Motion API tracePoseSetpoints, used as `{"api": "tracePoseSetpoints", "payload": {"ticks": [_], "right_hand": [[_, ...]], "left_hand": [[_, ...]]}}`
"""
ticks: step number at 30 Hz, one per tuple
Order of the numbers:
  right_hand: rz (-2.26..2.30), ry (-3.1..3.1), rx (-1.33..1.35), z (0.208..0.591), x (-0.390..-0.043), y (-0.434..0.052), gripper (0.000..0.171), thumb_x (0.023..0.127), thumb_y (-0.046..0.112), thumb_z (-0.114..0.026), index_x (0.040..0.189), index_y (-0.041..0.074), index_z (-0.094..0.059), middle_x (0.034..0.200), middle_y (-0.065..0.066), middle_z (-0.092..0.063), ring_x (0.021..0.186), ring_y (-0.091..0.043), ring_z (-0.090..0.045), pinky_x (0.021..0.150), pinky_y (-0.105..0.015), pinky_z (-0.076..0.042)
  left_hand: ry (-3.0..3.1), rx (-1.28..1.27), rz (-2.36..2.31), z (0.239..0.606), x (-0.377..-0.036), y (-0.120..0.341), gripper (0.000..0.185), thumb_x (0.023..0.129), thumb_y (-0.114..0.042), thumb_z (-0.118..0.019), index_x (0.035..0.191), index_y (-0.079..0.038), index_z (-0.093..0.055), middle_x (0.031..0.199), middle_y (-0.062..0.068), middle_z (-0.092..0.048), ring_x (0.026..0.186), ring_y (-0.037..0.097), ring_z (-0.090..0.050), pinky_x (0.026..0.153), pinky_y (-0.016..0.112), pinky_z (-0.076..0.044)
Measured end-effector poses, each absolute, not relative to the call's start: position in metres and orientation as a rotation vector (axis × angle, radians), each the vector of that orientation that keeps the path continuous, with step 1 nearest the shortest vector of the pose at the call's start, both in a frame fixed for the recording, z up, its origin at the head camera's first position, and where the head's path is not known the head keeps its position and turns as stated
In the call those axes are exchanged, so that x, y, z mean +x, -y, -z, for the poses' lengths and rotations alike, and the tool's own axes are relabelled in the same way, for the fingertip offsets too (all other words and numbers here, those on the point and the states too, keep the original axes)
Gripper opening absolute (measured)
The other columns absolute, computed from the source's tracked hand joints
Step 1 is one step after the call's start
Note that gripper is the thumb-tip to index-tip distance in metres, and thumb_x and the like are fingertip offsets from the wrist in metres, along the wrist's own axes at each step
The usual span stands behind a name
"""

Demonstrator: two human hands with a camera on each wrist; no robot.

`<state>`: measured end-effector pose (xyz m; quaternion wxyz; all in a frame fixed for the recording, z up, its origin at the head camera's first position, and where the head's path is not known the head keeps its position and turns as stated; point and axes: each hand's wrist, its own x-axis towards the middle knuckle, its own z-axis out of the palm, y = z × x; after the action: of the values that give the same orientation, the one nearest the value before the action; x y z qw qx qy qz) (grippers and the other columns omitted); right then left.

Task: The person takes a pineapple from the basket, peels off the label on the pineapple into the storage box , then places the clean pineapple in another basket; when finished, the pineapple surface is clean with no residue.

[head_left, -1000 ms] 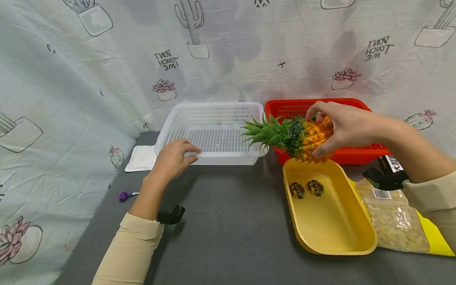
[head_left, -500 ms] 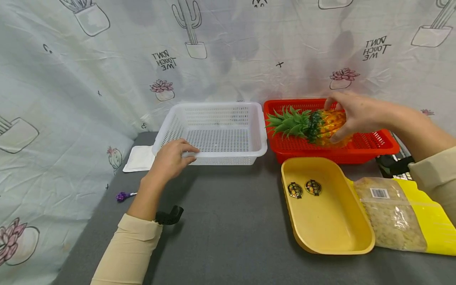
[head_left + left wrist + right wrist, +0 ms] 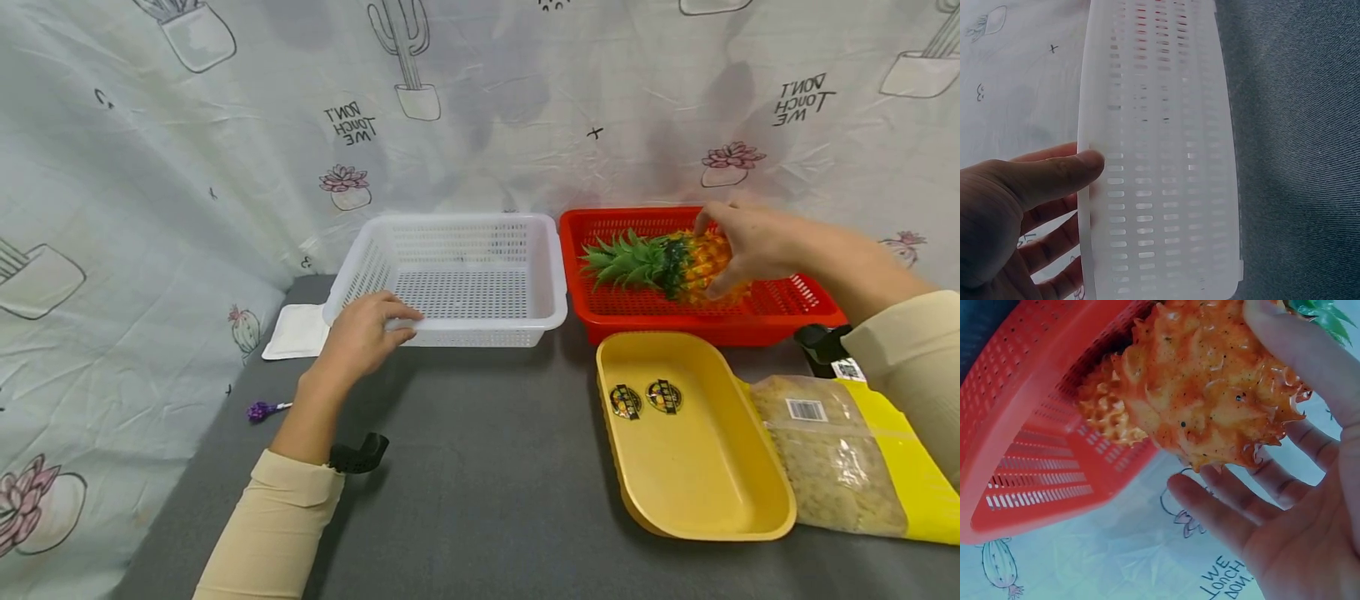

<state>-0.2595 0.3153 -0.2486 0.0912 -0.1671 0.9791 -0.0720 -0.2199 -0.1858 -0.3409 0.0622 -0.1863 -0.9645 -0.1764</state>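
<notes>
At the back right, my right hand [image 3: 768, 242] holds a pineapple [image 3: 693, 267] with green leaves pointing left. The fruit lies lengthwise within the red basket [image 3: 652, 327]. In the right wrist view my thumb rests on the pineapple's orange skin [image 3: 1204, 381], with the fingers behind it. A second bumpy orange thing [image 3: 1107, 406] shows beneath it; its kind is unclear. My left hand [image 3: 363, 333] pinches the front rim of a white basket [image 3: 487, 325]. The left wrist view shows the thumb over the basket's edge and the fingers on the other side.
In front of the red basket stands a yellow tray [image 3: 697, 492] with two dark stickers. A yellow and clear bag [image 3: 840, 467] lies to its right. Left of the white basket are a flat white packet [image 3: 295, 332] and a small purple flower [image 3: 260, 411]. A printed curtain [image 3: 480, 150] hangs behind.
My right hand has carried the pineapple rightward and down, from above the baskets' adjoining edges into the red basket. The left hand has stayed at the white basket's rim.
</notes>
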Motion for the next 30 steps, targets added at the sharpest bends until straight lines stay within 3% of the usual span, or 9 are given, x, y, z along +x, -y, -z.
{"api": "tracePoseSetpoints", "payload": {"ticks": [6,20,30], "right_hand": [[0.154,-2.894,-0.462,0.258,-0.263,-0.321,0.085,0.069,0.026,-0.096,0.131,0.0,-0.044,0.118,-0.029,-0.045,0.1,-0.043,-0.052,0.085,-0.059,-0.048],[0.138,-2.813,-0.401,0.278,-0.28,-0.326,0.081,0.07,0.019,-0.095,0.13,-0.004,-0.044,0.11,-0.026,-0.049,0.094,-0.036,-0.049,0.078,-0.05,-0.05],[0.175,-2.731,-0.364,0.287,-0.291,-0.332,0.071,0.072,-0.001,-0.086,0.127,-0.009,-0.041,0.113,-0.032,-0.052,0.088,-0.035,-0.053,0.077,-0.05,-0.053]], "left_hand": [[2.917,-0.549,0.535,0.341,-0.22,0.186,0.026,0.092,-0.015,-0.078,0.118,-0.012,-0.08,0.119,0.011,-0.07,0.114,0.036,-0.064,0.096,0.054,-0.051],[2.912,-0.54,0.558,0.343,-0.221,0.187,0.026,0.093,-0.016,-0.078,0.118,-0.013,-0.08,0.123,0.012,-0.069,0.118,0.037,-0.063,0.1,0.054,-0.05],[2.903,-0.547,0.56,0.345,-0.222,0.186,0.025,0.093,-0.017,-0.078,0.117,-0.013,-0.08,0.121,0.011,-0.07,0.117,0.036,-0.063,0.1,0.053,-0.05]]}}
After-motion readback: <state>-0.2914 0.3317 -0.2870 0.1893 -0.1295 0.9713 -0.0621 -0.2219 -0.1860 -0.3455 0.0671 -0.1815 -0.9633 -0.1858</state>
